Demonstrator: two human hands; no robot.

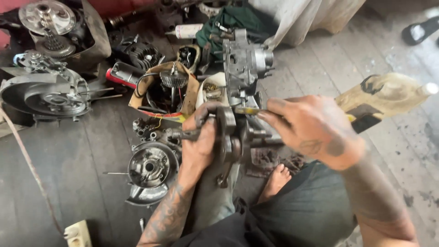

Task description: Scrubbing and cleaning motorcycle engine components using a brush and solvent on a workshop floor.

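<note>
Crankshaft (233,137) — a dark, greasy assembly of round webs, held above the person's lap at the centre of the view. Its shaft axis runs roughly left to right, the left stub (180,135) pointing toward the parts on the floor; the connecting rod (224,176) hangs downward from the webs, its end near the knee.

Left hand (201,137) — closed around the left side of the crankshaft, fingers curled over the top of the web, thumb side hidden behind the metal. The forearm rises from the lower edge of the view.

Right hand (315,130) — fingers drawn together in a pinch on a thin yellowish tool (244,110), whose tip lies at the top of the webs. Its long axis is near horizontal; what kind of tool it is cannot be told.

Surroundings — an engine case (244,64) stands just behind the crankshaft. A cardboard box (187,98) holding a gear (173,78) sits to the left; below it a round cover (151,167) lies on the wooden floor (73,169). A larger housing (45,96) lies far left. A stained plastic jug (388,93) lies to the right, behind the right hand. A bare foot (276,180) rests on the floor between the forearms.
</note>
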